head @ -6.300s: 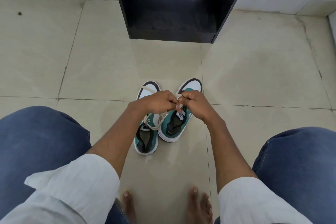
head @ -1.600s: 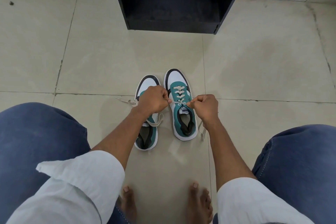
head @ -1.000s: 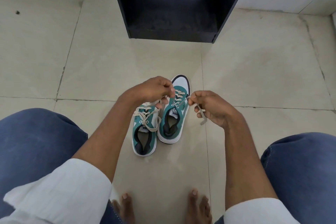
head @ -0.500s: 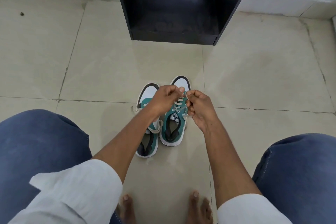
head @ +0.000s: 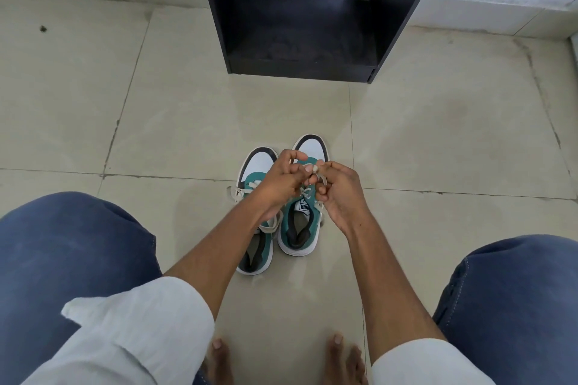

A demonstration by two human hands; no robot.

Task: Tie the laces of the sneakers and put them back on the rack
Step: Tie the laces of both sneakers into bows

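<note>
Head view, looking down at a tiled floor (head: 156,122). The person sits with knees spread, in blue jeans, white sleeves pushed up on both forearms, bare toes at the bottom edge of the picture.

Two teal-and-white sneakers stand side by side on the floor between the knees, toes pointing toward the rack. They sit close together, just short of the grout line that crosses under their toe caps.

- Right sneaker (head: 300,228): upright, set slightly farther forward than the other. White toe cap with a dark rim, black lining visible at the heel opening. Both hands work directly over its tongue.
- Left sneaker (head: 255,253): upright, its midsection hidden by the left forearm. Its cream laces (head: 236,194) lie loose, a loop spilling onto the floor on its left side.

Left hand (head: 281,180): fingers curled, tips pinched on the right sneaker's lace (head: 323,180).
Right hand (head: 339,189): fingers curled, thumb and forefinger pinching the same lace; a cream loop shows between the knuckles. Fingertips of the two hands touch above the eyelets. Whether a knot has formed cannot be told; the fingers cover it.

Black shoe rack (head: 312,9): stands against the wall at the far edge of the floor, well apart from the sneakers. Lower compartment open and dusty; one shelf above it.
</note>
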